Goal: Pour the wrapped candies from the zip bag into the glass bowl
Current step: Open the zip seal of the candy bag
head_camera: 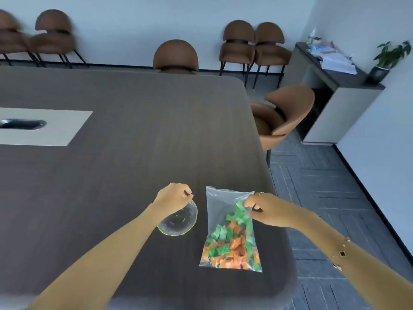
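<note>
A clear zip bag (pixel 220 204) lies flat on the dark table (pixel 125 139), near its right edge. Green and orange wrapped candies (pixel 230 247) fill the bag's near half. My right hand (pixel 266 209) rests over the bag's right side with fingers curled; whether it pinches the plastic is unclear. To the bag's left sits a small glass bowl (pixel 181 222) with a greenish rim, and nothing shows inside it. My left hand (pixel 173 196) hovers over the bowl's far rim, fingers curled loosely, and my forearm covers part of the bowl.
The table's rounded corner and right edge run just beside the bag. A pale inset panel (pixel 44 127) with a cable slot lies at the left. Brown chairs (pixel 283 113) stand around the table and along the wall; a side cabinet (pixel 335 86) is at the right.
</note>
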The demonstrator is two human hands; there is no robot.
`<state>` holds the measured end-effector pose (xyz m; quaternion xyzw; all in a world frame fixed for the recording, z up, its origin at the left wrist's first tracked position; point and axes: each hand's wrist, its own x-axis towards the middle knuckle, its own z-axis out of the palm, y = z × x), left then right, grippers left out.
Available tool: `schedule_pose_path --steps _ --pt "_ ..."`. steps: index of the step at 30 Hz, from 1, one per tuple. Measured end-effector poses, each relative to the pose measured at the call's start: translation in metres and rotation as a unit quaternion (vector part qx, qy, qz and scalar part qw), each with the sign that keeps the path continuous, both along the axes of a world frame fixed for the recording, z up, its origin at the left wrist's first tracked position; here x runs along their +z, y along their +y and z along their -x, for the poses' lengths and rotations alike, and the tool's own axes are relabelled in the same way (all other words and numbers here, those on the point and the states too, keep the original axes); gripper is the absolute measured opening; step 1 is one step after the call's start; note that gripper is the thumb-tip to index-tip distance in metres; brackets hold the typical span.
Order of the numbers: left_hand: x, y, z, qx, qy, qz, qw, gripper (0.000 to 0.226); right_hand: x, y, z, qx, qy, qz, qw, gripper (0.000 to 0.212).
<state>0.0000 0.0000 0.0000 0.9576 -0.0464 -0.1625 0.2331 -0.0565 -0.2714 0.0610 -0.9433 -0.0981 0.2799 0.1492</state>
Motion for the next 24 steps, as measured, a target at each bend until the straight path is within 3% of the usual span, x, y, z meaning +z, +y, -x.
schedule_pose_path --steps 5,7,9,11,17,22,24 --pt "-0.044 -0.028 0.007 -0.024 0.054 -0.014 0.998 0.028 -0.069 -0.007 -0.042 -0.016 0.085 0.016 0.996 0.031" --pt "-0.058 -0.038 0.005 -0.034 0.063 -0.005 0.997 0.030 -0.095 -0.009 -0.060 -0.022 0.073 0.034 0.997 0.023" --pt "-0.068 -0.047 0.004 -0.045 0.066 0.006 0.997 0.031 -0.119 -0.011 -0.081 -0.031 0.051 0.035 0.998 0.035" --pt "-0.076 -0.056 0.005 -0.062 0.078 0.023 0.995 0.033 -0.133 -0.012 -0.099 -0.063 0.040 0.036 0.997 0.023" --pt "-0.097 -0.068 0.001 -0.115 0.094 0.035 0.988 0.036 -0.170 -0.023 -0.133 -0.104 0.013 0.061 0.993 0.037" --pt "-0.094 -0.080 -0.009 -0.138 0.077 0.033 0.987 0.035 -0.176 -0.014 -0.130 -0.190 0.034 -0.022 0.981 0.035" --pt "-0.092 -0.087 -0.012 -0.123 0.075 0.040 0.989 0.034 -0.171 -0.011 -0.126 -0.207 0.049 -0.042 0.976 0.045"
